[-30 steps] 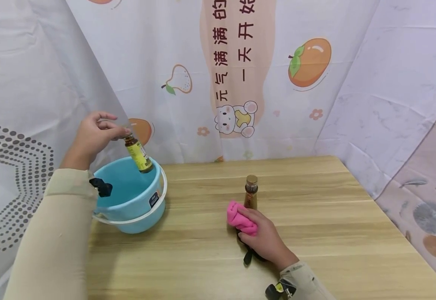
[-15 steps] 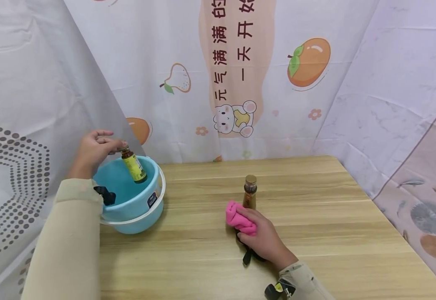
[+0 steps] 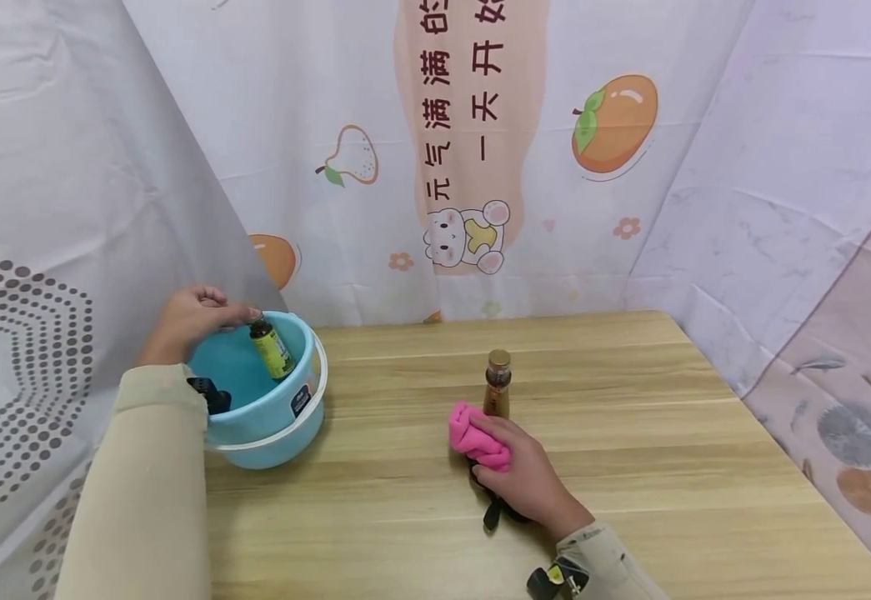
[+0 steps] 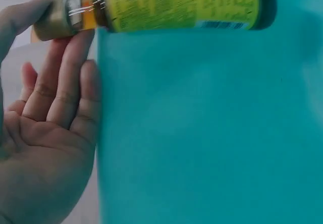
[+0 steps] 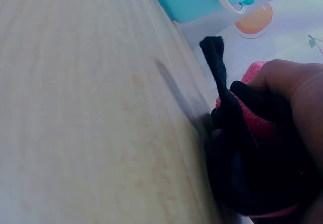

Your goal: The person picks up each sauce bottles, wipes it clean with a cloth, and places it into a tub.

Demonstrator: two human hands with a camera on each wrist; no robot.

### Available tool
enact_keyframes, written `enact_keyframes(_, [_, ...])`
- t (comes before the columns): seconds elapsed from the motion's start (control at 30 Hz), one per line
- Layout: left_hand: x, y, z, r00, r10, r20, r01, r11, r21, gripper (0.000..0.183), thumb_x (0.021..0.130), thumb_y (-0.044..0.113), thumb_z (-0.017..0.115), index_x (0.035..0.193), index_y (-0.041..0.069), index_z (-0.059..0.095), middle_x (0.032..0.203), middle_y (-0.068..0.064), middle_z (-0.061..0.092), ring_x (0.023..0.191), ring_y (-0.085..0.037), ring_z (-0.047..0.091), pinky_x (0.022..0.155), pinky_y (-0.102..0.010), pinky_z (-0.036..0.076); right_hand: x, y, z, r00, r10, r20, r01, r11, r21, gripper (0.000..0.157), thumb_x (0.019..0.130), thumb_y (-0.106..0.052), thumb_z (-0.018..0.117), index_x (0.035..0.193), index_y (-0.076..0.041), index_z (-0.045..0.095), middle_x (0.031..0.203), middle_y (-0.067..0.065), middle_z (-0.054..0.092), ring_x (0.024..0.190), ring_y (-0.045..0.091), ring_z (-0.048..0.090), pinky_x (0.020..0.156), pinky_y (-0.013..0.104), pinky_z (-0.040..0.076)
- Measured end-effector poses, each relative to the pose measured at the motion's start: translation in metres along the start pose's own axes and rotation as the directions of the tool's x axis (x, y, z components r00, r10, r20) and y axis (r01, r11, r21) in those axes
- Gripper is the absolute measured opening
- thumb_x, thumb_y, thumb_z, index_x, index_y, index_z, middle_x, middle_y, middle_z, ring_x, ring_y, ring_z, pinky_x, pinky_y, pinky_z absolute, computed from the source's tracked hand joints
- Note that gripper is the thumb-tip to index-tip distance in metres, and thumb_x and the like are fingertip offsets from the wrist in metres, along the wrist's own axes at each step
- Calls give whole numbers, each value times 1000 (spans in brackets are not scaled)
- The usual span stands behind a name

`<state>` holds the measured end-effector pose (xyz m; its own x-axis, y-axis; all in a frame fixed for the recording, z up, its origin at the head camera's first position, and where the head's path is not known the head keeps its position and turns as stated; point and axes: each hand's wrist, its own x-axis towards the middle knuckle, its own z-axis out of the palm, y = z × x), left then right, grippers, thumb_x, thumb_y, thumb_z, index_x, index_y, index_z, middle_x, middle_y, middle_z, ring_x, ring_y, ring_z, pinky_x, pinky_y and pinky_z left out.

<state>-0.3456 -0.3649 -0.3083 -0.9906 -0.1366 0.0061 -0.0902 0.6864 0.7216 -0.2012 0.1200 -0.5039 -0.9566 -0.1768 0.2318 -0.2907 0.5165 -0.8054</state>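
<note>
Left hand (image 3: 191, 321) pinches yellow-labelled brown glass bottle (image 3: 274, 353) in round blue plastic bucket (image 3: 258, 421), eight o'clock; right hand (image 3: 528, 475) grips folded pink cloth (image 3: 476, 435). Likely putting-in; next, soft letting-go, bottom unseen.

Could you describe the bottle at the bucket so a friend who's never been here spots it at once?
On the left of the wooden table in the head view is a light-blue bucket. At its opening, a left hand pinches a tilted bottle by the gold cap. Its yellow-green label sets it apart from the brownish bottle behind the pink cloth.
</note>
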Motion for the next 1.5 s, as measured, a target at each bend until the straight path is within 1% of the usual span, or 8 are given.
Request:
enact_keyframes(0.13, [3, -4, 0, 998, -43, 45, 41, 998, 40, 68, 72, 67, 86, 94, 13, 50, 95, -8, 73, 106, -35, 58, 76, -40, 51, -1, -1, -1, 1000, 2, 3, -2, 1000, -3, 74, 80, -6, 86, 143, -34, 61, 151, -1, 55, 135, 22, 56, 104, 36, 52])
enact_keyframes(0.23, [5, -5, 1, 996, -54, 74, 48, 996, 79, 67, 69, 67, 87, 88, 15, 51, 92, -8, 71, 102, -34, 58, 72, -39, 51, -1, -2, -1, 1000, 2, 1, -2, 1000, -1, 73, 80, -6, 86, 143, -34, 62, 151, -1, 56, 134, 22, 56, 104, 36, 52])
enact_keyframes(0.5, [4, -4, 5, 990, 10, 143, -30, 990, 141, 63, 73, 61, 88, 86, 11, 52, 78, -5, 64, 91, -33, 64, 68, -39, 49, 0, -3, -2, 1000, 7, 0, -7, 1000, -3, 73, 80, -7, 86, 143, -33, 62, 150, -1, 56, 131, 20, 57, 101, 35, 53])
enact_keyframes(0.63, [5, -4, 8, 985, 27, 168, -54, 986, 156, 62, 75, 58, 88, 87, 9, 51, 75, -3, 59, 93, -32, 75, 72, -40, 49, 0, -3, -2, 1000, 9, 1, -9, 1000, -2, 73, 80, -7, 87, 143, -34, 62, 150, -2, 56, 130, 20, 58, 99, 33, 53])
enact_keyframes(0.73, [6, -4, 9, 980, 36, 196, -70, 983, 172, 60, 78, 55, 88, 87, 9, 51, 74, -2, 56, 96, -32, 77, 76, -40, 49, 0, -3, -2, 1000, 11, 4, -11, 1000, 3, 73, 80, -6, 87, 143, -34, 62, 150, -2, 56, 128, 19, 58, 98, 31, 53])
enact_keyframes(0.97, [10, -6, 11, 976, 42, 216, -82, 980, 182, 55, 78, 49, 90, 81, 10, 52, 70, -2, 54, 91, -31, 76, 74, -38, 54, 1, -1, -1, 1000, 1, 0, -1, 1000, -7, 73, 80, -7, 87, 143, -35, 62, 150, -2, 56, 130, 20, 58, 99, 32, 53])
enact_keyframes(1.2, [11, -4, 12, 973, 22, 232, -72, 976, 207, 56, 78, 51, 89, 85, 10, 52, 75, -3, 59, 90, -26, 75, 72, -35, 50, 0, 0, -1, 1000, -6, -5, 6, 1000, -5, 73, 80, -7, 86, 143, -33, 62, 150, -1, 56, 130, 21, 58, 97, 30, 53])
enact_keyframes(1.5, [9, -3, 12, 975, 4, 222, -46, 982, 185, 56, 78, 52, 89, 89, 9, 54, 79, -3, 59, 91, -28, 72, 75, -36, 58, 1, 1, 1, 1000, -13, -5, 13, 1000, -2, 73, 79, -8, 87, 143, -34, 62, 150, -2, 56, 131, 19, 57, 99, 31, 53])
